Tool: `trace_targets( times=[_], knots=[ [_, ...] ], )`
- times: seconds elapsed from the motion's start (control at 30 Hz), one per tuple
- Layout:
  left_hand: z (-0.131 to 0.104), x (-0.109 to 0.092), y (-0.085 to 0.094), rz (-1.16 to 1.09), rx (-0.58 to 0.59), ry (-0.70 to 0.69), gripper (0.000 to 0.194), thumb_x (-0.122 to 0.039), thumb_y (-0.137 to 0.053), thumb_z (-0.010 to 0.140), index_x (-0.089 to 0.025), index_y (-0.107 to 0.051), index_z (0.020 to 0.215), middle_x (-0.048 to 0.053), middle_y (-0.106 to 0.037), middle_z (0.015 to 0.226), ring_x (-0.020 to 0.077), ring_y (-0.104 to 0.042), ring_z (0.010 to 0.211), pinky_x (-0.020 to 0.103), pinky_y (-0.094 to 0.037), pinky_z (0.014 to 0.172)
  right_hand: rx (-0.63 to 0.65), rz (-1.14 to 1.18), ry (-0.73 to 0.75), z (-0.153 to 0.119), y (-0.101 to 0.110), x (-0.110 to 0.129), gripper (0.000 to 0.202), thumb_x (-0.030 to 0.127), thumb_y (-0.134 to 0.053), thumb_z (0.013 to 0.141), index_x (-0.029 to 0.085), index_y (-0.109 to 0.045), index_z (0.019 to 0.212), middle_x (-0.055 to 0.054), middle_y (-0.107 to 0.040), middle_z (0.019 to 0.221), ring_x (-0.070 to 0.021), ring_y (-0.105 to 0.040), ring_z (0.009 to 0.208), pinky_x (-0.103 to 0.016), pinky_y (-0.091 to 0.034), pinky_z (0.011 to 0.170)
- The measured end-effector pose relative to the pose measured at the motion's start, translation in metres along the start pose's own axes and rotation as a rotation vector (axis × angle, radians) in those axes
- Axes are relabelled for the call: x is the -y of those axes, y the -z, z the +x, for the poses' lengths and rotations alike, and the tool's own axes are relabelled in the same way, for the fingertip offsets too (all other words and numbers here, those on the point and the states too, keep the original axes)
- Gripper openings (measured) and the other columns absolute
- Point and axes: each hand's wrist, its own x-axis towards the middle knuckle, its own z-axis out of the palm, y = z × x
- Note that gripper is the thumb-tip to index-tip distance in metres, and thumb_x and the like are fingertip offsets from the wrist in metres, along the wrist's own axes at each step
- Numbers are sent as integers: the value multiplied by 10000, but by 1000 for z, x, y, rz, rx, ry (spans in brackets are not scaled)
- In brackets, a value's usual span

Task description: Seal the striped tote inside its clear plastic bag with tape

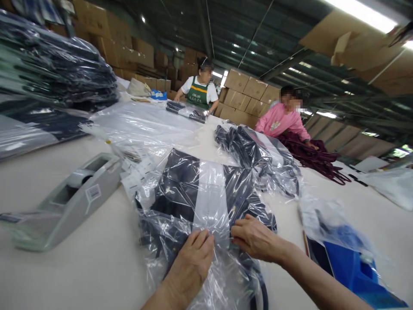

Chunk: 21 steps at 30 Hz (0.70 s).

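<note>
Head camera view: at the left, a grey plastic tape dispenser with a barcode label point(106, 183) stands on the white tabletop point(97, 275). Right of it, squarely before the person, lies the clear plastic bag with folded dark navy fabric inside point(177, 181). The left hand point(192, 260) rests on its film at the lower end of the pale band, fingers together and slightly bent; whether they grip a fold, I cannot tell. The right hand point(254, 237) touches the bag just right of the band, fingers curled and thumb towards them, though a firm pinch cannot be made out.

To do this well, I would press lightly, smooth outward from the band, and draw the film taut without tearing it. The bag looks glossy and creased: neat around the upper fold, loose and crumpled near the person, with a dark strap curving at lower right. Further right, a blue plastic holder point(343, 262) sits partly under clear film, well apart from the bag.
</note>
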Motion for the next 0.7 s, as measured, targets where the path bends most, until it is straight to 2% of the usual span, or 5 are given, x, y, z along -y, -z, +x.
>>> trace_targets(
  times=[0.17, 0.27, 0.47, 0.6, 0.7],
  knots=[
    [0, -1, 0, -6, 12, 8, 380, -167, -270, 929, -127, -640, 1009, 38, -628, 1093, 204, -480, 1091, 351, -264, 1016, 57, 66, -51, 21, -5, -10, 95, 229, -556, 822, 200, -598, 743, -1, -645, 767, -150, -591, 753, -275, -327, 696],
    [0, -2, 1, -14, 11, 7, 399, -176, -253, 933, -129, -646, 987, 33, -629, 1092, 203, -479, 1091, 350, -261, 1017, 30, 184, -184, 25, -8, -11, 47, 239, -629, 756, 210, -592, 754, 22, -647, 712, -147, -596, 700, -246, -317, 621],
    [-5, 0, -4, 1, 74, -8, 289, -175, -372, 909, -135, -625, 1043, 47, -614, 1133, 214, -452, 1137, 371, -298, 995, -64, 215, -408, 33, -14, -35, 273, 366, -757, 589, 227, -580, 745, 40, -599, 631, -158, -555, 611, -237, -252, 518],
    [-5, 1, -4, -1, 57, 4, 257, -179, -416, 894, -140, -623, 1042, 42, -618, 1127, 202, -458, 1133, 356, -317, 991, -218, 190, -537, 14, -22, -40, 62, 269, -582, 776, 209, -572, 768, -2, -618, 732, -157, -560, 674, -250, -345, 588],
    [-3, 1, -3, 5, 17, 8, 256, -164, -413, 889, -138, -624, 1033, 34, -632, 1099, 191, -469, 1115, 339, -322, 989, -563, 111, -485, -9, -45, -16, 200, 225, -393, 892, 189, -588, 859, -61, -647, 867, -171, -587, 817, -291, -415, 737]
  ],
)
